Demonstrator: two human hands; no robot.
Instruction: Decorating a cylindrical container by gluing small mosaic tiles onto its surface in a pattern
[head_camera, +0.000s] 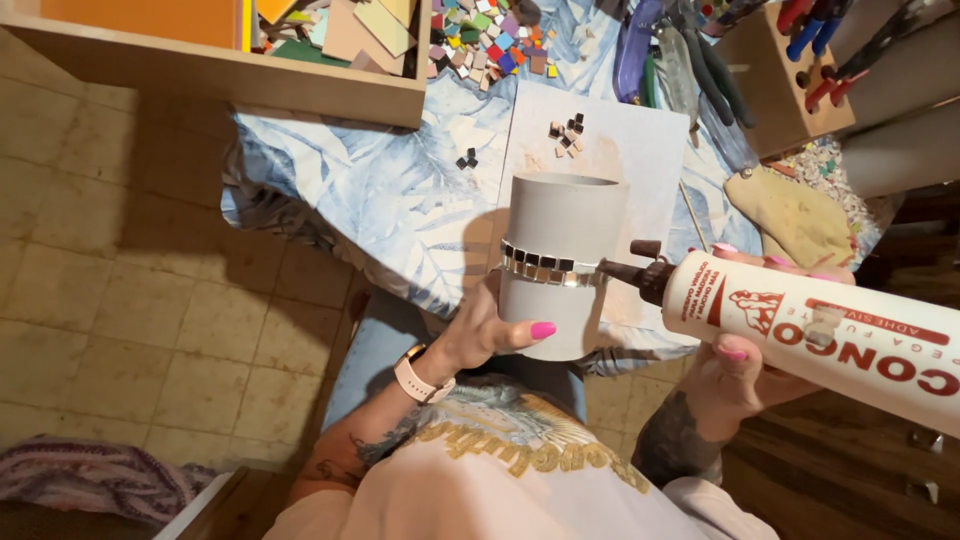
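My left hand (480, 335) grips a grey cylindrical pot (560, 225) from below, thumb across its lower front. A band of small mirrored and dark mosaic tiles (545, 266) runs around the pot's middle. In my right hand (740, 370) is a large white glue bottle (830, 335) with red print, lying sideways. Its brown nozzle (625, 273) touches the right end of the tile band.
A white board (640, 140) with several small loose tiles (567, 133) lies on a blue leaf-patterned cloth (390, 190). A wooden tray (250, 75) of coloured tile pieces stands behind. Pliers (690, 60), a wooden tool block (780, 80) and a tan glove (795, 215) are at right.
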